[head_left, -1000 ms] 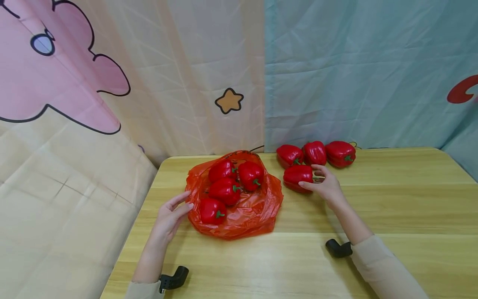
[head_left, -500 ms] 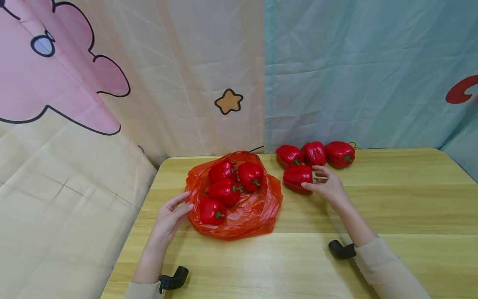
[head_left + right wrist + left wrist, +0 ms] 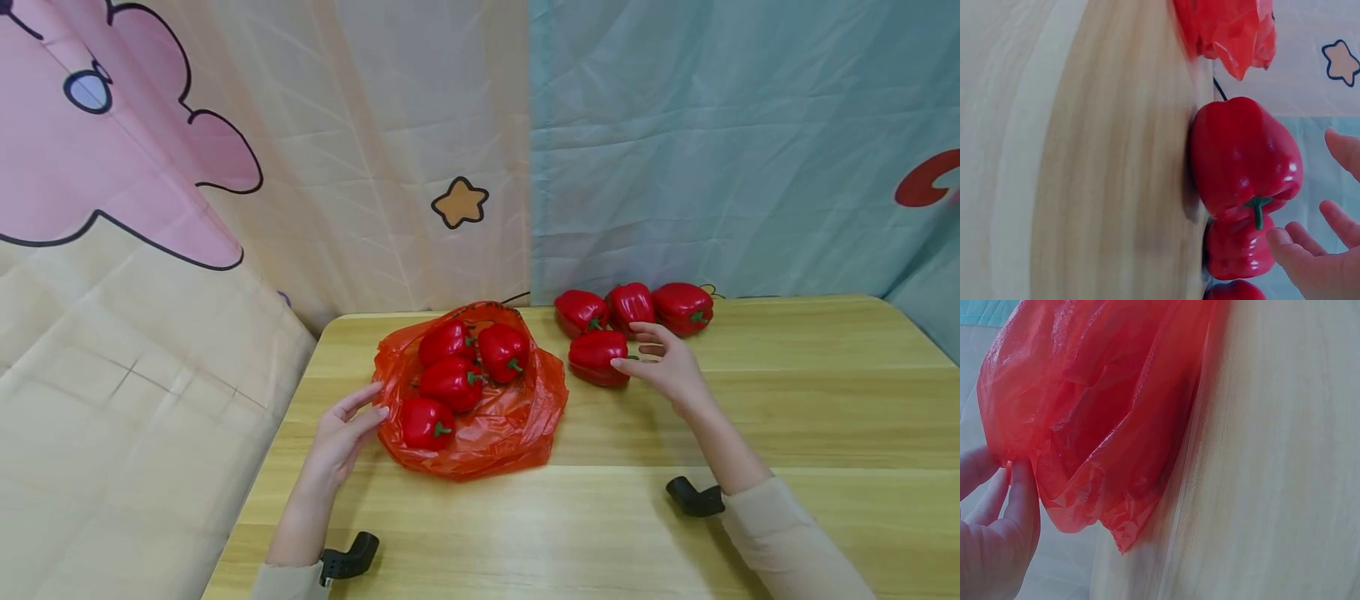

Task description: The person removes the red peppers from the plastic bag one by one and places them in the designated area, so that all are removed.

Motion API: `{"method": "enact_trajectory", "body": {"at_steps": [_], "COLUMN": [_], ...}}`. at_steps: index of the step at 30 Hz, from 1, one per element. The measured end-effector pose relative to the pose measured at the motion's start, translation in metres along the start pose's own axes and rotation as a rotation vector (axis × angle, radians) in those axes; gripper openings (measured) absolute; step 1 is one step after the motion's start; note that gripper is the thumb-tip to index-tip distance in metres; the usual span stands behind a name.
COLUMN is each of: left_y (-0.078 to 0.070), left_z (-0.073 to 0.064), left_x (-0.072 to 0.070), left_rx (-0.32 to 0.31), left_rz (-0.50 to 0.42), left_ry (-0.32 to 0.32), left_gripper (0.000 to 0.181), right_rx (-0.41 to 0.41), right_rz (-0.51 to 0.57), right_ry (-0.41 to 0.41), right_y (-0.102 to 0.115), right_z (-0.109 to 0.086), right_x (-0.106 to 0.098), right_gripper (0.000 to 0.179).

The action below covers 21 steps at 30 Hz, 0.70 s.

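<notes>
A red plastic bag (image 3: 510, 442) lies spread with its mouth up on the table, several red bell peppers (image 3: 452, 383) inside it. At its left rim, my left hand (image 3: 341, 437) pinches the film between thumb and fingers, as the left wrist view shows. My right hand (image 3: 667, 367) is beside the stem end of a loose bell pepper (image 3: 596, 357) right of the bag, fingers spread and loosely bent, holding nothing. In the right wrist view that bell pepper (image 3: 1244, 156) rests on its side on the table, green stem toward the fingers.
Behind the loose pepper, three more bell peppers (image 3: 632, 307) stand in a row near the table's back edge. A printed curtain (image 3: 645, 150) hangs right behind the wooden table (image 3: 570, 533). Each wrist bears a black camera mount (image 3: 696, 498).
My right hand has drawn back a little to the right, its fingers coming off the loose bell pepper. The left hand and the bag have stayed still.
</notes>
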<state>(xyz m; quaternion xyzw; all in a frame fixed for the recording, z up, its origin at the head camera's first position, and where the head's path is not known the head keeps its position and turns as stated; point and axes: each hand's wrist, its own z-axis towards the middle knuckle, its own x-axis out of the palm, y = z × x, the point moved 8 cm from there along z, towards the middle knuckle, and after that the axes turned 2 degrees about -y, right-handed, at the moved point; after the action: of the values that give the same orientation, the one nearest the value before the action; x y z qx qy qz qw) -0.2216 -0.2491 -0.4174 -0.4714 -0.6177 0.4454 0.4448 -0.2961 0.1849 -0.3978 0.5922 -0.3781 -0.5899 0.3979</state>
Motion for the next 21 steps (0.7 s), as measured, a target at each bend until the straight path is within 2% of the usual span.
{"method": "enact_trajectory", "body": {"at_steps": [8, 16, 21], "left_y": [-0.001, -0.003, -0.002], "left_z": [-0.001, -0.001, -0.002], "left_x": [0.0, 0.001, 0.0], "left_rx": [0.007, 0.012, 0.015], "left_rz": [-0.011, -0.02, -0.019], "left_ry": [0.011, 0.022, 0.018], "left_gripper": [0.039, 0.036, 0.035], "right_rx": [-0.07, -0.189, -0.22], "right_rz": [-0.001, -0.101, -0.094], "right_ry": [0.047, 0.0, 0.042], "right_y": [0.022, 0.046, 0.055], "right_z": [-0.002, -0.004, -0.007], "right_x": [0.012, 0.02, 0.034], "right_gripper": [0.067, 0.061, 0.061]}}
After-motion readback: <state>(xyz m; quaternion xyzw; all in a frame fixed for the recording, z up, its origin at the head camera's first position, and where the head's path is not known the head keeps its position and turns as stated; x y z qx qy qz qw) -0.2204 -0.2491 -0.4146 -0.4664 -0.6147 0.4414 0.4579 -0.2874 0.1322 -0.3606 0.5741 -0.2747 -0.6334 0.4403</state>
